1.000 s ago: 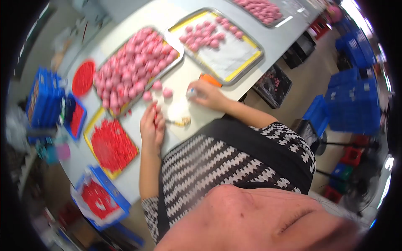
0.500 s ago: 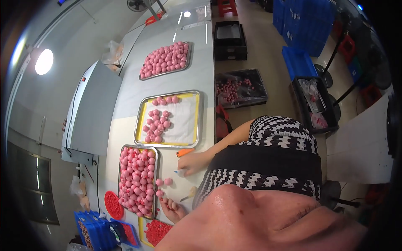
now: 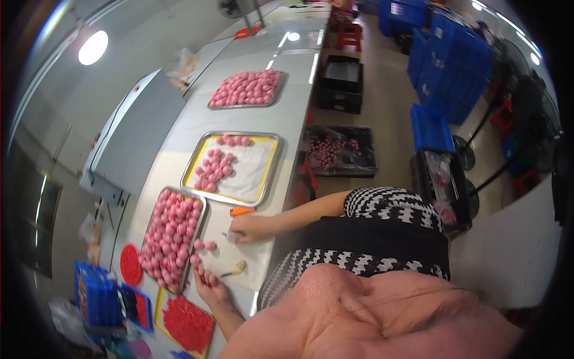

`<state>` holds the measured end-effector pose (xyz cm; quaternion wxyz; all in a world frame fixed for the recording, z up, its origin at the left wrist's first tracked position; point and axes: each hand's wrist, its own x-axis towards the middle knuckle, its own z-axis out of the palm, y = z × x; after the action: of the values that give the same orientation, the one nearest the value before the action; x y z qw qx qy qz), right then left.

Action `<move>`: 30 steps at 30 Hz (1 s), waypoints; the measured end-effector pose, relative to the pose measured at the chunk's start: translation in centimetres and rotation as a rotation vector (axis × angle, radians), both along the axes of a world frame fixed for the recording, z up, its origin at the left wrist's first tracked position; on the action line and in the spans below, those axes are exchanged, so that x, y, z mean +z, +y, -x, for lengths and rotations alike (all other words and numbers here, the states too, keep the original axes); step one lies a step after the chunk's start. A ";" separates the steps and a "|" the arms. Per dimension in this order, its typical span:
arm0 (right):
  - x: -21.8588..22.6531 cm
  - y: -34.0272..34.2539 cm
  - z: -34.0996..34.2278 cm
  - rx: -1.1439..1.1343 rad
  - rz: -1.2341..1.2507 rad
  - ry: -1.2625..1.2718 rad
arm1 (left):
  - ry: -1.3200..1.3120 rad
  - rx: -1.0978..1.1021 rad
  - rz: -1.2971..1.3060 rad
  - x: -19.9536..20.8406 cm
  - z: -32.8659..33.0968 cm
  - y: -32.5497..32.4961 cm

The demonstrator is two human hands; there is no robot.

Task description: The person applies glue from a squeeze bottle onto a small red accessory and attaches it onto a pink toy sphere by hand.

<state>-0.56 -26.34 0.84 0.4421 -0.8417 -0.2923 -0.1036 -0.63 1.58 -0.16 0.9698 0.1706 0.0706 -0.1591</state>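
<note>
My left hand (image 3: 211,292) is at the lower part of the table, fingers curled around several small pink balls (image 3: 207,277) beside the corner of a heaped tray. Loose pink balls (image 3: 205,245) lie on the table between my hands. Farther up, my right hand (image 3: 251,229) is closed on a small pale thing with a blue tip (image 3: 231,237); its kind is mostly hidden. An orange object (image 3: 242,211) lies just beyond that hand. Between my forearms rests a small tool with a pale yellow end (image 3: 240,267). The heaped tray (image 3: 201,216) of red-flecked pink balls stands left of both hands.
A yellow-lined tray (image 3: 272,173) holds some balls; another full tray (image 3: 279,90) stands farther off. Red bits (image 3: 186,323) fill a low tray, near a red round dish (image 3: 131,265) and blue crates (image 3: 98,293). Black crates (image 3: 339,102) stand on the floor.
The view has turned and shifted, so the table and trays appear slanted and lower left. More of my left forearm shows, and balls now show at its fingers. My right hand keeps its grip.
</note>
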 end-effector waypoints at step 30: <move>-4.1 2.6 -0.7 -0.160 0.011 0.094 | -0.353 0.122 -0.644 -3.4 -3.3 -1.1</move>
<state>0.10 -23.73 -3.30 0.4410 -0.8687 -0.2036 -0.0974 2.71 0.43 -3.57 0.8715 0.4872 -0.0412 -0.0387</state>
